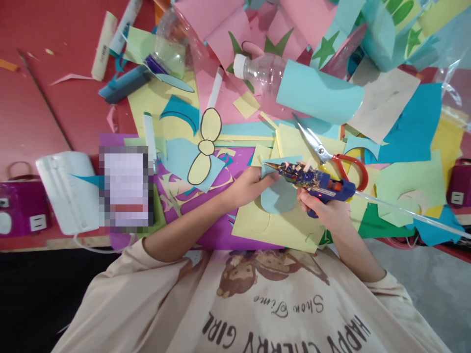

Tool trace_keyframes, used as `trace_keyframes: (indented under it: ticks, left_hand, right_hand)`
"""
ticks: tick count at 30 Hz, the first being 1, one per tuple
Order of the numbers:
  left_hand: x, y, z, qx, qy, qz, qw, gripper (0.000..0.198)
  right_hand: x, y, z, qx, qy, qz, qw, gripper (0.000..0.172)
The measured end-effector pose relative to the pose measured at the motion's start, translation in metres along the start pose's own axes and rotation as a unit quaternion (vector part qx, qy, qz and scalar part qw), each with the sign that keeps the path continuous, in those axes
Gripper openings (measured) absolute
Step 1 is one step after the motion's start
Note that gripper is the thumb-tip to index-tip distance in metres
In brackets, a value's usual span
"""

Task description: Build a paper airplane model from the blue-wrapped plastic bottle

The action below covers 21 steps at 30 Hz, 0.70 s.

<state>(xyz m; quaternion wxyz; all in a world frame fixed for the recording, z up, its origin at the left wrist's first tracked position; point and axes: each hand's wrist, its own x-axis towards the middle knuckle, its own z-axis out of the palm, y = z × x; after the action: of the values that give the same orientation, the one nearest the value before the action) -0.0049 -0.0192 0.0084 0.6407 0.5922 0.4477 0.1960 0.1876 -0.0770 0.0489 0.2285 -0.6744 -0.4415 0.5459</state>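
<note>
My right hand [323,210] grips a blue glue gun [316,181], with a clear glue stick [412,213] trailing out to the right. The gun's nozzle points left at a light blue paper piece [277,193]. My left hand [250,185] pinches that piece at its upper left edge. Both hands hover over yellow paper [257,223] lying on a purple sheet [217,230]. Red-handled scissors [331,157] lie just behind the gun.
A red table [40,113] carries coloured paper scraps, a clear plastic bottle wrapped in blue paper [290,83], a yellow cut-out shape [206,147], glue sticks [105,46], a white box [68,189] and a purple box [18,206] at left.
</note>
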Motion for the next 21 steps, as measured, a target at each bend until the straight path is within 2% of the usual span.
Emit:
trace_keyframes:
  ticks: [5,13,21]
  left_hand:
    - [-0.001,0.004,0.000,0.005,-0.013,-0.033,0.999,0.045]
    - [-0.002,0.002,0.000,-0.005,-0.015,-0.036,0.999,0.044]
    - [-0.002,0.002,0.000,-0.028,-0.019,-0.040,0.999,0.053]
  right_hand:
    - [-0.001,0.000,-0.002,-0.009,0.004,0.005,1.000,0.025]
    - [-0.003,0.003,-0.003,0.007,0.014,0.028,0.999,0.024]
    - [-0.003,0.013,-0.008,0.017,0.019,0.033,0.999,0.026]
